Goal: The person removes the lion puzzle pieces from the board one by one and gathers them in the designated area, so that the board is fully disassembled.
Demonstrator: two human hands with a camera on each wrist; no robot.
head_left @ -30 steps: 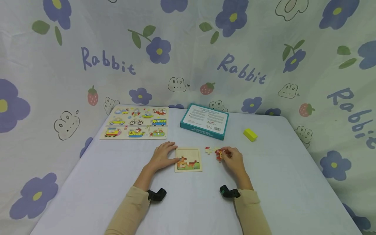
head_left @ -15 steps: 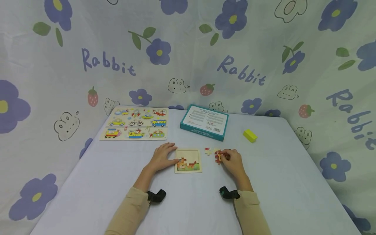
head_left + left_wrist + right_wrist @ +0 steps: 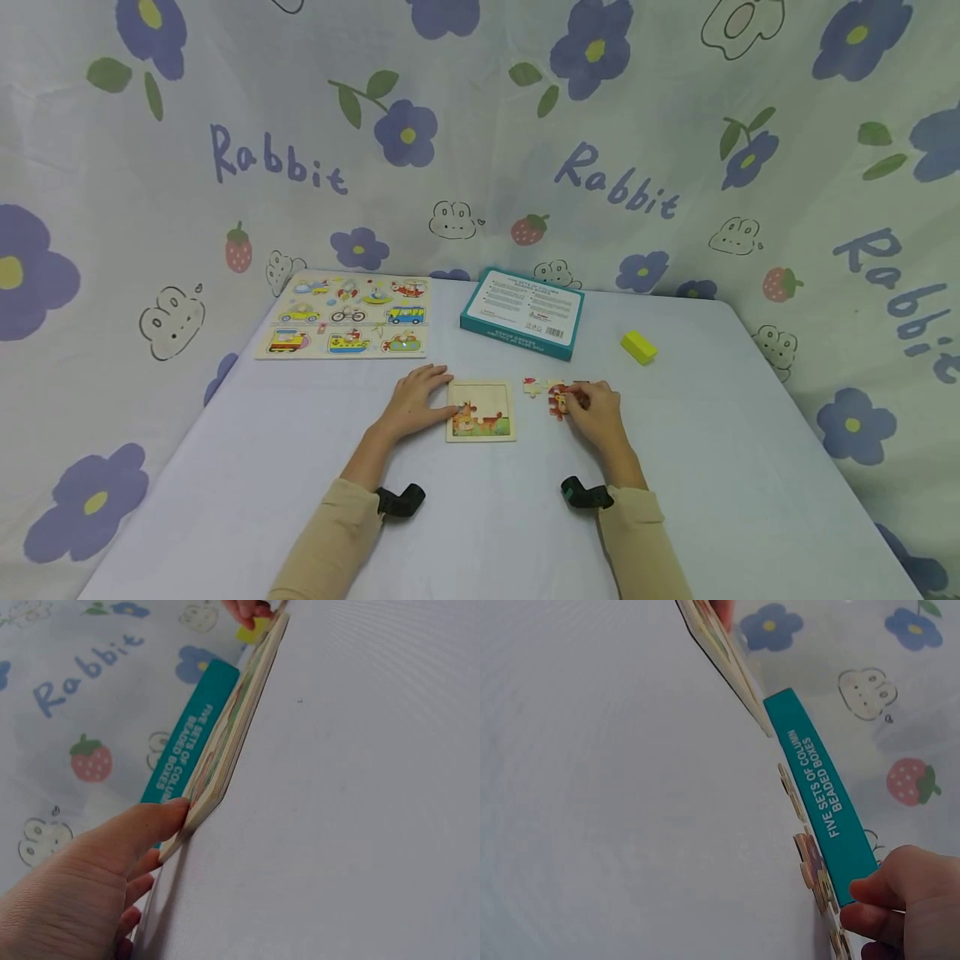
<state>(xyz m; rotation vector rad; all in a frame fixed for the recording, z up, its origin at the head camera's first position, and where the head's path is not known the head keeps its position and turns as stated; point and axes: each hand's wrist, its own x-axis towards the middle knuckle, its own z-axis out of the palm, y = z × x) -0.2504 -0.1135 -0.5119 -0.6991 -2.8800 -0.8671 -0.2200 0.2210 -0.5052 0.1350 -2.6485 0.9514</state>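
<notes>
A small square wooden puzzle board lies in front of me, with an orange animal picture across its lower part and bare wood above. My left hand rests at its left side, thumb on the rim and outstretched fingers along the edge. Right of the board, my right hand has thumb and forefinger together at a red-brown puzzle piece with an animal face, pinching its right side. Another piece, pale with a red mark, lies left of it. More pieces are partly hidden behind the right hand.
A teal box lies behind the board. At the back left is a larger vehicle puzzle. A yellow block sits to the right on the white-covered table. A patterned curtain hangs behind.
The right thumb and forefinger have shifted slightly at the red-brown piece, and more of its animal face shows. My left hand and the board have stayed in place.
</notes>
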